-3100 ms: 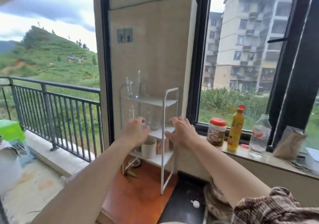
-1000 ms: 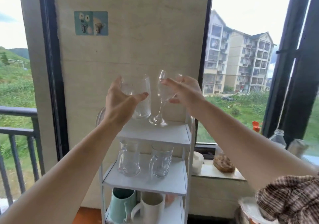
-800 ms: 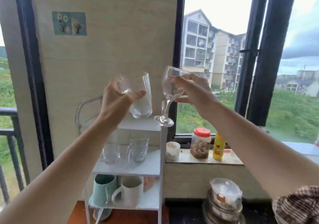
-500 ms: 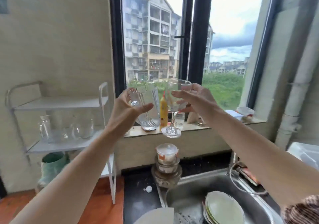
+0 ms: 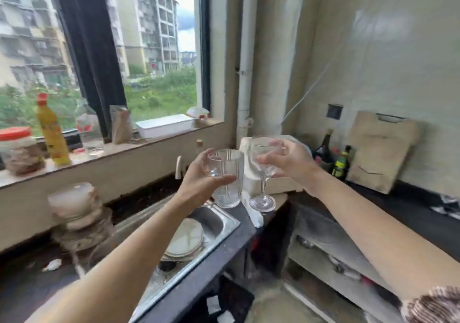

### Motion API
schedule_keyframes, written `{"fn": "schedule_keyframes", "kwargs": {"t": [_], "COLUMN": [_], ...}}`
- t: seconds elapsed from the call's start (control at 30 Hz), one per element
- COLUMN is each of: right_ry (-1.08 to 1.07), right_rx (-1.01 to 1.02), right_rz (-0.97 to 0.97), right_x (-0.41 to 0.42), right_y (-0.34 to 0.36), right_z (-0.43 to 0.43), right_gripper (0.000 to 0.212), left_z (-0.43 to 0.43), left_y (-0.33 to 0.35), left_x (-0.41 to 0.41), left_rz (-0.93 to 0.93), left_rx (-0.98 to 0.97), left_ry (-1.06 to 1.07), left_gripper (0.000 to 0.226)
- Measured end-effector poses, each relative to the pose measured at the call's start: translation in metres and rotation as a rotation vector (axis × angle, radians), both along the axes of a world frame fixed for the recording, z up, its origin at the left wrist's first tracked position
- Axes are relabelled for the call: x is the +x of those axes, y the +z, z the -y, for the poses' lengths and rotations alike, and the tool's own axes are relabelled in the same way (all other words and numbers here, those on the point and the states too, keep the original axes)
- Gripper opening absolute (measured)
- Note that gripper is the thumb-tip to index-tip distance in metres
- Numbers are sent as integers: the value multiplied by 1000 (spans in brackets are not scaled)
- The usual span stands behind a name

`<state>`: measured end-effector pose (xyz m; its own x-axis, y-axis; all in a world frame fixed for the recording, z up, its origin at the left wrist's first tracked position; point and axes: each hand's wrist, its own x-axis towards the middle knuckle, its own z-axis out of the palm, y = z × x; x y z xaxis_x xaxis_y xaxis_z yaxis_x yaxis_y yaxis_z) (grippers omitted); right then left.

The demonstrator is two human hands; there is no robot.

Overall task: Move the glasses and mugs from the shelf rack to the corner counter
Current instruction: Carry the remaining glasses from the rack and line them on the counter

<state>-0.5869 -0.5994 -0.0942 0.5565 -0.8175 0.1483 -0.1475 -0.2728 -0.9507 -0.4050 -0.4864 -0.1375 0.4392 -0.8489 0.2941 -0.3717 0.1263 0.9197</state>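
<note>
Head view: a ribbed tumbler [image 5: 227, 178] is being held upright in the left hand [image 5: 199, 181], a stemmed wine glass [image 5: 263, 173] in the right hand [image 5: 288, 163], fingers closed round each. The corner counter [image 5: 388, 205] is being faced just beyond, nearer the right hand. Rack not in view; edges are blurred.

Both bare arms outstretched, left hand [image 5: 199, 181] fingers curled closed, right hand [image 5: 288, 163] likewise gripping
</note>
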Motion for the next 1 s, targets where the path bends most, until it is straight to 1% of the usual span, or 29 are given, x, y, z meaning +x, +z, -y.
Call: {"fn": "schedule_keyframes", "kwargs": {"t": [0.07,0.27,0.6,0.83,1.0], "right_ry": [-83,-317,-657,-885,-992], "right_rx": [14,70,166,233,278], "right_rz": [-11,-60,-138,-178,-185], "right_x": [-40,-151,-296,-386,-447], "right_y": [-10,-40,-94,-131,-158], "right_z": [24,98,234,300,334], "right_gripper": [60,53,58,64,62], "left_z": [38,158,370,474,521], "left_y": [-9,-43,-100,-129,-156], "left_x": [-33,-124,-272,-369,-436], "left_rz": [-15,-84,-88,-97,-96], "left_rx": [13,74,189,292,352], "left_ry": [-90,-327,-657,-781,-772], "left_gripper": [84,90,96,98,98]}}
